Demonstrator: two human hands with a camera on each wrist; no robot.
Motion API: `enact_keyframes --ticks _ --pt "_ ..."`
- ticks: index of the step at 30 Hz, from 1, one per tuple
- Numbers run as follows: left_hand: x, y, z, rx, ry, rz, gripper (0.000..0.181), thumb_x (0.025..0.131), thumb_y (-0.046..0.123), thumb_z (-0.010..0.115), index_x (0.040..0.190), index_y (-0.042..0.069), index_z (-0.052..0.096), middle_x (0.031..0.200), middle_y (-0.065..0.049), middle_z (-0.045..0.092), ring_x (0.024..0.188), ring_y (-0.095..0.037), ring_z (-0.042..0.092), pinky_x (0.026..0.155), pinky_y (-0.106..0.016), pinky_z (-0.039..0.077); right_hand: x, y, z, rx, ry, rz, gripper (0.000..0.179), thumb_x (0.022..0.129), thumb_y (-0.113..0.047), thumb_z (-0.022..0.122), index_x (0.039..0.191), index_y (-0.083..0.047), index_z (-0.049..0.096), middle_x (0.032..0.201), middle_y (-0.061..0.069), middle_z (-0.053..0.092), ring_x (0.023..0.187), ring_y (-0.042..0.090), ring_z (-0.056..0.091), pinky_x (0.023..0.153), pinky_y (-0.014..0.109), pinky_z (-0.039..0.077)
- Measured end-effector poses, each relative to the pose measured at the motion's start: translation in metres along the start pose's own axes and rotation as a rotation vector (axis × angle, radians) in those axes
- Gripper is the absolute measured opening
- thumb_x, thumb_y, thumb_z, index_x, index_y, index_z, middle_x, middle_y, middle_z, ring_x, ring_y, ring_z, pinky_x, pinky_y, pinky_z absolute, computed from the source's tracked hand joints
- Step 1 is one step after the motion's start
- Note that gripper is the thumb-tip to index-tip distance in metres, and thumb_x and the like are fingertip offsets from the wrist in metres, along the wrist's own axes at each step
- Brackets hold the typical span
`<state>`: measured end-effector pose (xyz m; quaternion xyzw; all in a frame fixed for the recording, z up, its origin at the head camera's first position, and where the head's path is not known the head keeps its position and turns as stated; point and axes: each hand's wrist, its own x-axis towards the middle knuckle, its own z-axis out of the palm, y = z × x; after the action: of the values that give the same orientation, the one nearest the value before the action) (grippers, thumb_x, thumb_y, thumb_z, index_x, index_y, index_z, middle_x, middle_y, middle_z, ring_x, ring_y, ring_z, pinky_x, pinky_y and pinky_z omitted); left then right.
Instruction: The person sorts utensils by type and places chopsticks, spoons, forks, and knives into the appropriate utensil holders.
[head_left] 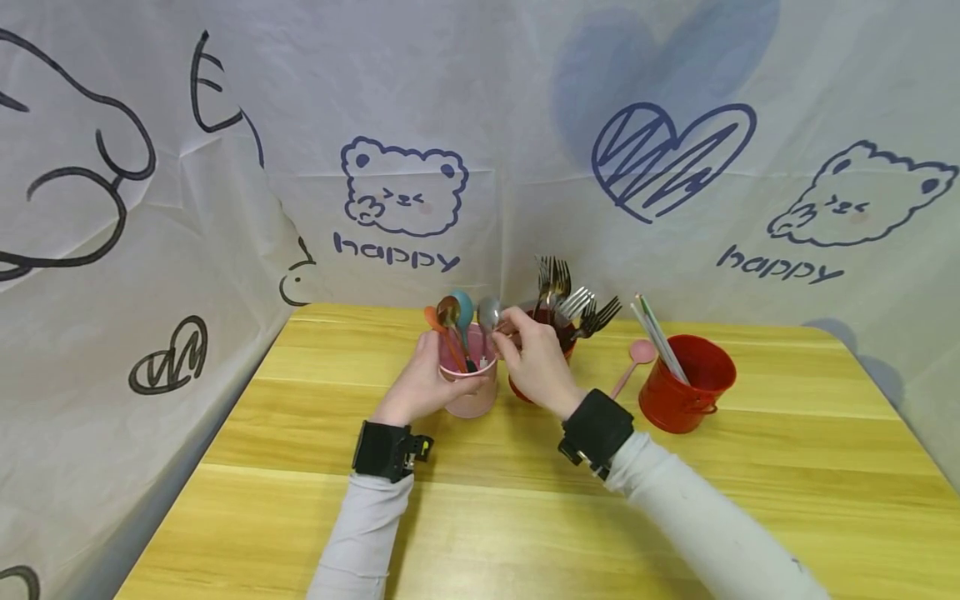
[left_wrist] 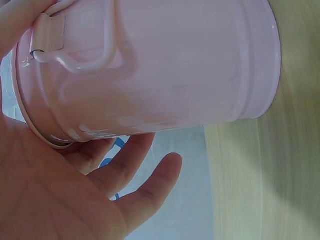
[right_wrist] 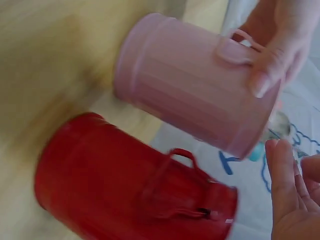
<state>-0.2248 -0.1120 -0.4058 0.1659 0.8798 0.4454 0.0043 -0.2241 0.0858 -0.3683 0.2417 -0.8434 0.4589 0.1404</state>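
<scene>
A pink metal bucket (head_left: 471, 398) stands on the table, holding an orange spoon (head_left: 432, 318), a gold spoon (head_left: 448, 311), a blue spoon (head_left: 464, 310) and a silver spoon (head_left: 488, 313). My left hand (head_left: 422, 385) grips the bucket by its rim, thumb across the near side beside the handle (left_wrist: 107, 35). At the bucket's right edge, my right hand (head_left: 536, 360) has its curled thumb and fingers at the silver spoon and pinches it; the contact is partly hidden. Behind my right hand is a red bucket (right_wrist: 117, 175) with several forks (head_left: 555, 279).
Further right stands a second red bucket (head_left: 675, 408) with several thin sticks or straws (head_left: 663, 342) leaning in it. A pink spoon (head_left: 640, 352) lies between the two red buckets. A cloth with drawings (head_left: 525, 125) hangs behind the wooden table (head_left: 487, 517).
</scene>
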Motion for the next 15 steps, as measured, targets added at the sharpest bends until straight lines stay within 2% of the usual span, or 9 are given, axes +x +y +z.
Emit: enact_keyframes --ticks 5,15 --pt "0.001 0.000 0.001 0.003 0.006 0.012 0.083 0.081 0.027 0.084 0.143 0.000 0.036 0.139 -0.022 0.043 0.134 -0.039 0.043 0.112 -0.055 0.042 -0.007 0.008 0.002 0.027 -0.028 0.042 0.016 0.098 -0.002 0.061 0.113 0.004 0.062 0.098 0.020 0.072 0.082 0.029 0.073 0.072 0.033 0.061" --pt "0.002 0.000 0.002 0.015 0.016 0.039 0.078 0.080 0.026 0.085 0.139 -0.001 0.043 0.135 -0.020 0.048 0.132 -0.036 0.043 0.112 -0.055 0.040 -0.025 0.020 0.001 0.002 -0.010 0.013 0.016 0.095 -0.003 0.063 0.111 0.001 0.064 0.091 0.013 0.070 0.082 0.020 0.068 0.069 0.023 0.055"
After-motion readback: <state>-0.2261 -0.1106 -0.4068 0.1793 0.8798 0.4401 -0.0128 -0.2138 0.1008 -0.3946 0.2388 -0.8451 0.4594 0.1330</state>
